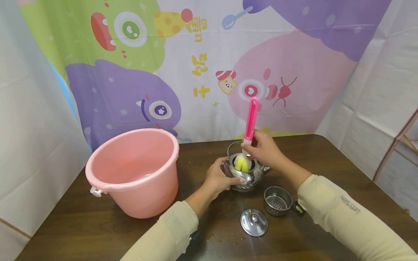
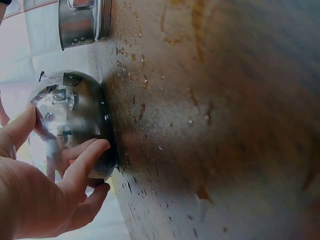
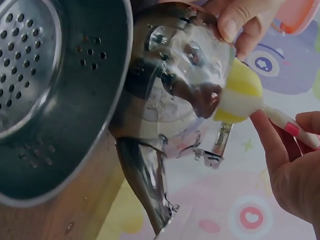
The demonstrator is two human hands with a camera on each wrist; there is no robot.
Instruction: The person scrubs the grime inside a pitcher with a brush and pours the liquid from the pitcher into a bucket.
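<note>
A shiny metal teapot (image 1: 247,183) stands on the brown table, its lid off and its handle (image 1: 233,148) raised. My left hand (image 1: 217,177) holds the pot's body from the side, thumb across the front, with the fingers along its wall in the left wrist view. The right hand (image 1: 263,148) grips a sponge brush (image 1: 251,119) with a pink and white handle, low on the stem. Its yellow and white sponge head (image 3: 241,92) sits in the pot's mouth, the lower part hidden inside. The spout (image 3: 147,182) points to the right, below my right hand.
A perforated metal strainer (image 1: 277,201) and the metal lid (image 1: 254,222) lie in front of the pot. A large pink bucket (image 1: 143,195) stands at the left. Water drops (image 2: 145,82) dot the table. A cartoon-printed cloth (image 1: 202,119) hangs behind.
</note>
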